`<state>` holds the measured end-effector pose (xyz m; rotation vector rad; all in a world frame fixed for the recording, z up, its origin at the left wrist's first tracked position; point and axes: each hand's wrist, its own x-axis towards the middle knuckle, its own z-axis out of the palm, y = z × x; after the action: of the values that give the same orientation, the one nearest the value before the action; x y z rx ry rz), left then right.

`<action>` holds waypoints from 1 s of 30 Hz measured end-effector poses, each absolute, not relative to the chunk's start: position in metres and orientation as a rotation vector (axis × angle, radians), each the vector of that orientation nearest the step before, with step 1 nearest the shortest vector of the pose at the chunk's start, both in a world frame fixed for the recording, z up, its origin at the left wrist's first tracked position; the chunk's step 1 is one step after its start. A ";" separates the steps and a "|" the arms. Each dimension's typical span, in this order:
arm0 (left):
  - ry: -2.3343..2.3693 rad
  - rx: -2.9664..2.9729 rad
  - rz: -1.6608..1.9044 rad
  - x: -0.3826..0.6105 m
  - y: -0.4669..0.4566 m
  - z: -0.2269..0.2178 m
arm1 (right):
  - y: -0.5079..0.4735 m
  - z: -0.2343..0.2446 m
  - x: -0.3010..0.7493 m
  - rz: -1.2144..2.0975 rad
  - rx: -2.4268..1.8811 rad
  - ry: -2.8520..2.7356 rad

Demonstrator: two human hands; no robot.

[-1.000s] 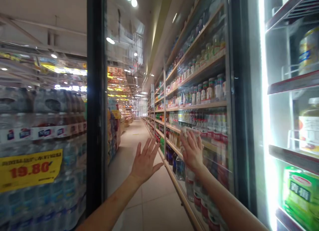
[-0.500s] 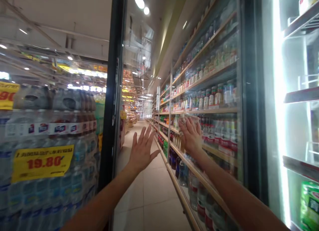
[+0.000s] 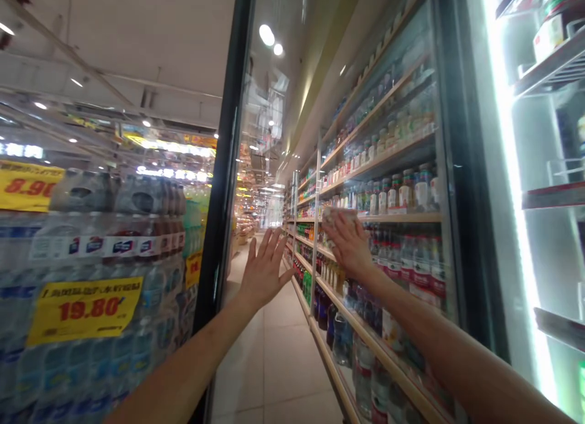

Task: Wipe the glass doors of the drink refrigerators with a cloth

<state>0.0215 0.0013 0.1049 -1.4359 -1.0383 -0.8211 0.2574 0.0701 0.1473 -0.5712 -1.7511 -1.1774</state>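
My left hand (image 3: 265,273) is open, its fingers spread, laid against the glass door (image 3: 286,119) of an upright cooler. Under the fingers of my right hand (image 3: 350,244) is a pale, crumpled cloth (image 3: 340,213), which the hand holds against the same pane. The cloth's edge shows above the fingertips; the rest is hidden beneath the hand. A dark frame (image 3: 226,168) borders the pane on the left. Shelves of bottles and the aisle show in the glass behind both hands.
On the left rise stacked packs of bottled water (image 3: 91,363) with a yellow price sign (image 3: 86,308). To the right, the cooler's lit interior shows wire shelves (image 3: 553,192) beside a bright light strip (image 3: 512,168). Pale floor tiles (image 3: 283,363) lie below.
The view has shifted, so the door frame and water packs sit farther right in the picture. My right hand with the cloth has moved slightly left on the glass; my left hand stays spread there.
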 end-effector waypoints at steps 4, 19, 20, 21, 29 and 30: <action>-1.063 -1.424 -0.841 0.019 -0.001 0.127 | 0.071 0.149 0.260 -1.309 -0.368 -1.954; -1.175 -1.394 -0.819 0.001 -0.011 0.154 | 0.076 0.241 0.225 -1.178 -0.509 -1.732; -1.173 -1.397 -0.813 -0.002 -0.012 0.153 | 0.079 0.249 0.225 -1.088 -0.582 -1.607; -1.169 -1.402 -0.806 -0.003 -0.013 0.153 | 0.080 0.258 0.223 -1.006 -0.638 -1.498; -1.090 -1.418 -0.741 -0.020 -0.031 0.139 | 0.060 0.260 0.157 -1.255 -0.373 -1.885; -1.096 -1.411 -0.743 -0.025 -0.034 0.137 | 0.059 0.264 0.152 -1.219 -0.404 -1.849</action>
<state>-0.0246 -0.0341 0.1372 -1.4105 -1.0956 -0.7429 0.1521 0.0585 0.2635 -0.4040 -1.8492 -1.2188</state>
